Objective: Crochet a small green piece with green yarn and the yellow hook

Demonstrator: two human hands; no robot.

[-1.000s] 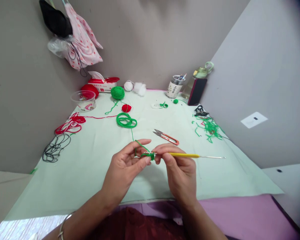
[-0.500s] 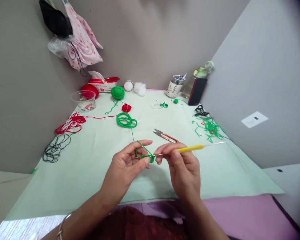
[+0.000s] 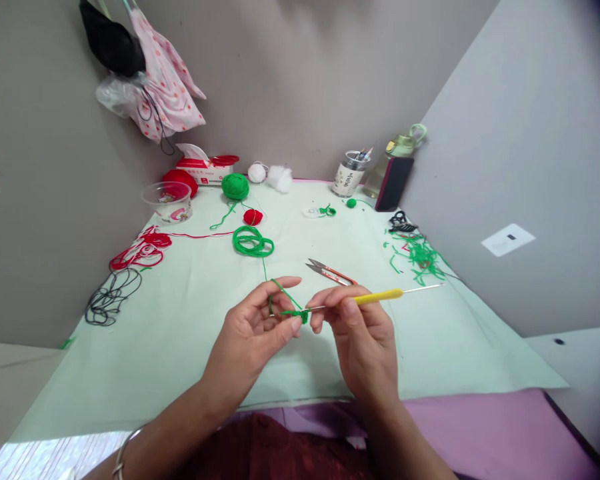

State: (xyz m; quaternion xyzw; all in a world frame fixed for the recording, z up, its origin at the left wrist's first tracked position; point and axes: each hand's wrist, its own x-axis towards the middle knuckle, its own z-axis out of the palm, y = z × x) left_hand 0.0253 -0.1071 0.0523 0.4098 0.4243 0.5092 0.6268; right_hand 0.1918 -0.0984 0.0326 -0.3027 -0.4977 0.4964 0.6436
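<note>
My left hand (image 3: 260, 327) pinches a small green crochet piece (image 3: 304, 317) between thumb and fingers. Green yarn (image 3: 286, 292) runs over its raised index finger and down to a loose green coil (image 3: 253, 241) on the table. My right hand (image 3: 363, 327) is closed round the yellow handle of a crochet hook (image 3: 380, 296). The hook's left metal end meets the green piece at its top; a second thin metal end points right. Just beyond my right hand lie orange-handled thread snips (image 3: 331, 271), blades apart.
Balls of green yarn (image 3: 235, 187) and red yarn (image 3: 253, 217) sit farther back, near a plastic tub (image 3: 167, 203) and a tissue box (image 3: 207, 172). Tangled red yarn (image 3: 143, 248) and black cord (image 3: 113, 297) lie left. Green scraps (image 3: 423, 257), a pen can (image 3: 351, 175) and a phone (image 3: 395, 184) are right.
My right hand and the crochet hook have shifted slightly left. My left index finger and the yarn over it have moved a little, while the table things stay put.
</note>
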